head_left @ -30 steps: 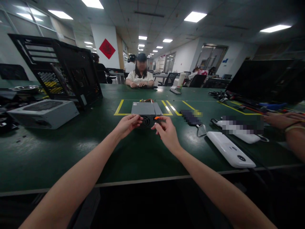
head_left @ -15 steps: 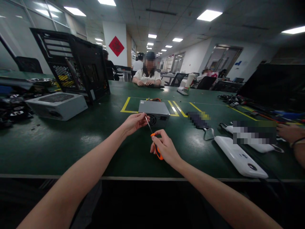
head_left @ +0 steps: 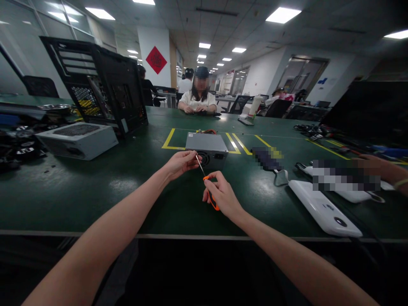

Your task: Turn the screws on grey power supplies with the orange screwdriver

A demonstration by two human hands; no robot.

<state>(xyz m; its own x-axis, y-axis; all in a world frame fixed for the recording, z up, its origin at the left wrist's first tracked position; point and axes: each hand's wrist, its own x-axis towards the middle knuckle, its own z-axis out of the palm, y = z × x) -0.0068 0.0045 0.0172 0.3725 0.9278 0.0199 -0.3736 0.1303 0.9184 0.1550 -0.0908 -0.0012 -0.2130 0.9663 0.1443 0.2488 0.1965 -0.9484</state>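
- The left hand [head_left: 182,164] has its thumb and fingertips pinched together on the tip of a screwdriver [head_left: 206,178]; whether a screw is held there too is too small to tell.
- The right hand [head_left: 222,193] grips the screwdriver's orange and black handle, its shaft slanting up to the left hand.
- The grey metal box [head_left: 207,142] sits just beyond both hands on the green surface [head_left: 153,199], lying across the near line of yellow tape [head_left: 174,148], fan opening towards the person.
- Done, as far as shows: the tool is in hand and the box is in place, its top panel looking on and flat.
- Left, by judgement: the tip is at the fingers rather than visibly set on the box, so this looks like an early or in-between stage.
- Whether any screws in the box are in or out cannot be told.
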